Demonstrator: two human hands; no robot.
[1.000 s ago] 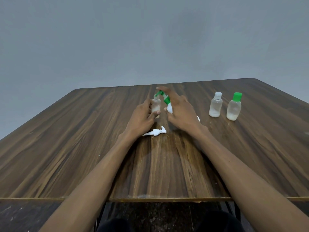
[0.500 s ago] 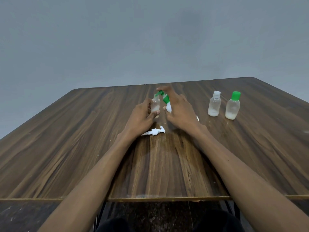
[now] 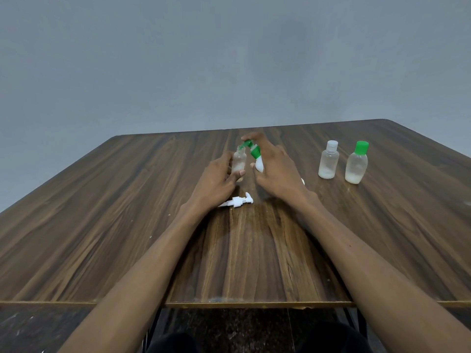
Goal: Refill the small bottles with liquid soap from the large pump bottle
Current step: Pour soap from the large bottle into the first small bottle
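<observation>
My left hand (image 3: 216,178) grips a small clear bottle (image 3: 239,160) with no cap, standing upright on the wooden table (image 3: 102,225). My right hand (image 3: 275,169) holds a white bottle with a green top (image 3: 256,156), tilted left so its green tip sits right at the small bottle's mouth. Most of the white bottle is hidden behind my right hand. Two more small clear bottles stand to the right, one with a white cap (image 3: 328,160) and one with a green cap (image 3: 356,163); both show some whitish liquid at the bottom.
A loose white pump head (image 3: 237,201) lies on the table just below my hands. A small white object (image 3: 302,181) peeks out behind my right wrist. The table's near edge (image 3: 254,304) runs across the bottom, with dark floor beneath.
Both hands and the two bottles keep the same pose; only the camera view shifts slightly.
</observation>
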